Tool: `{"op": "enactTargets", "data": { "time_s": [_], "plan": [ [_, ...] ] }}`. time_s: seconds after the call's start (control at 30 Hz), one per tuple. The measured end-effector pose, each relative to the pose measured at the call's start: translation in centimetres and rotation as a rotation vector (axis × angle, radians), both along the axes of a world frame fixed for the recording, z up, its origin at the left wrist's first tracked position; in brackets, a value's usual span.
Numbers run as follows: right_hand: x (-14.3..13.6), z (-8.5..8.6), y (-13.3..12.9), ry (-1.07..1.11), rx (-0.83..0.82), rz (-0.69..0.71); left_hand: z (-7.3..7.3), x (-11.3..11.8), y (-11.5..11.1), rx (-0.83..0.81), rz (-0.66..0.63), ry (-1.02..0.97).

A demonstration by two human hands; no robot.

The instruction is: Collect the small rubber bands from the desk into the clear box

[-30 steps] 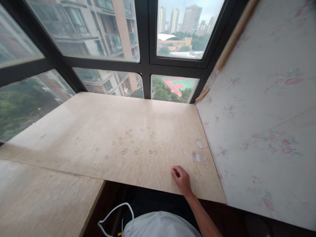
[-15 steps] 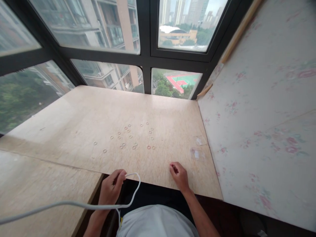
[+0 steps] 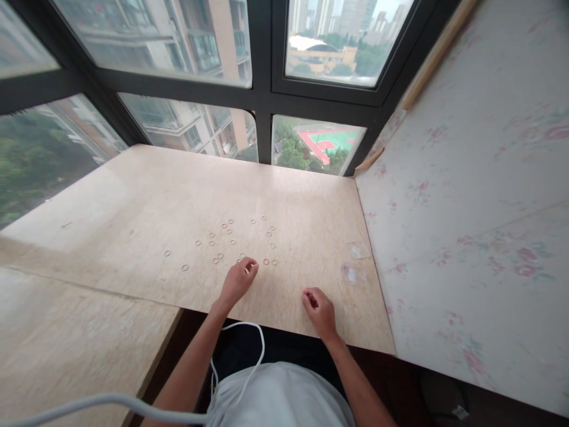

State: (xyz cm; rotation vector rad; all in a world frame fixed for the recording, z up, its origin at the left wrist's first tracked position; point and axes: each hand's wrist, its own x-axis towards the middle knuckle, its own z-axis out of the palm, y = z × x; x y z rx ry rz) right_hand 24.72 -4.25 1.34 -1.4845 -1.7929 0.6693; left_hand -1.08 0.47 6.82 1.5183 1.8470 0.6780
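Several small thin rings lie scattered over the pale marbled ledge (image 3: 293, 196), mostly dull in colour. A red ring (image 3: 266, 261) lies flat just right of my left hand (image 3: 240, 279), beside a pale ring (image 3: 275, 263). My left hand reaches over the ledge among the nearest rings and partly covers one. Its thumb and fingers curl together; anything between them is too small to make out. Resting near the front edge, my right hand (image 3: 319, 308) has its fingers curled to the thumb, and whatever it may hold is hidden.
Two clear plastic bags (image 3: 353, 274) lie at the right near the papered wall (image 3: 444, 237). A white cable (image 3: 260, 341) loops by my lap and runs off to the lower left. Dark-framed windows (image 3: 264, 139) close off the back of the ledge.
My left hand has let go of the white cable and moved forward and right to the rings. The cable has dropped lower. My right hand keeps its place and curled shape.
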Motion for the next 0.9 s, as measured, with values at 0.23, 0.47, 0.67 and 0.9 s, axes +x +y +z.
{"op": "enactTargets", "data": {
  "time_s": [0.23,0.47,0.67,0.9],
  "plan": [
    [-0.1,0.2,0.1,-0.001,-0.001,-0.013,-1.4,1.6,3.2,-0.051,-0.208,0.380],
    [-0.1,0.0,0.2,-0.014,-0.017,-0.017,-1.3,0.9,4.5,-0.065,-0.282,0.419],
    [-0.1,0.3,0.3,-0.004,-0.026,-0.008,-1.1,1.4,5.6,-0.154,-0.340,0.396],
    [-0.1,0.6,0.4,0.002,-0.009,-0.005,-0.3,2.1,5.6,-0.195,-0.305,0.440]
  ]
}}
